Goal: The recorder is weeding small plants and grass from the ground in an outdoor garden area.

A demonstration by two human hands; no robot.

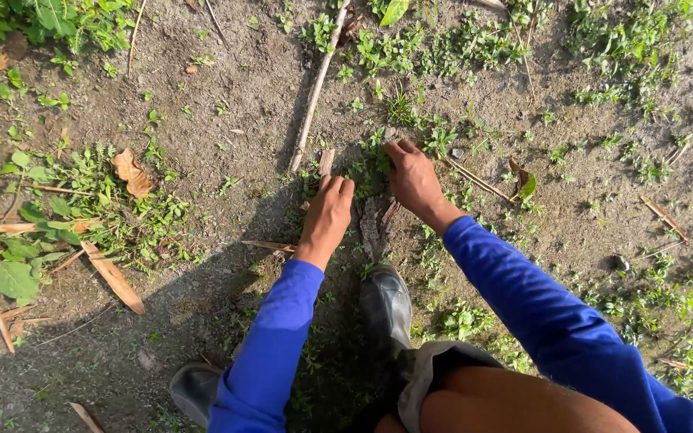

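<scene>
Head view: both hands grip weed clump, stems upright.

You're outdoors on bare brown dirt ground, sunlit with long shadows. Low green weeds are scattered about, with dry brown leaves at left and a thin grey stick.

light: bright daylight, warm | shadow: person's own, dark across the soil at lower left | focus: sharp centre | edges: slight wide-angle bending
</scene>
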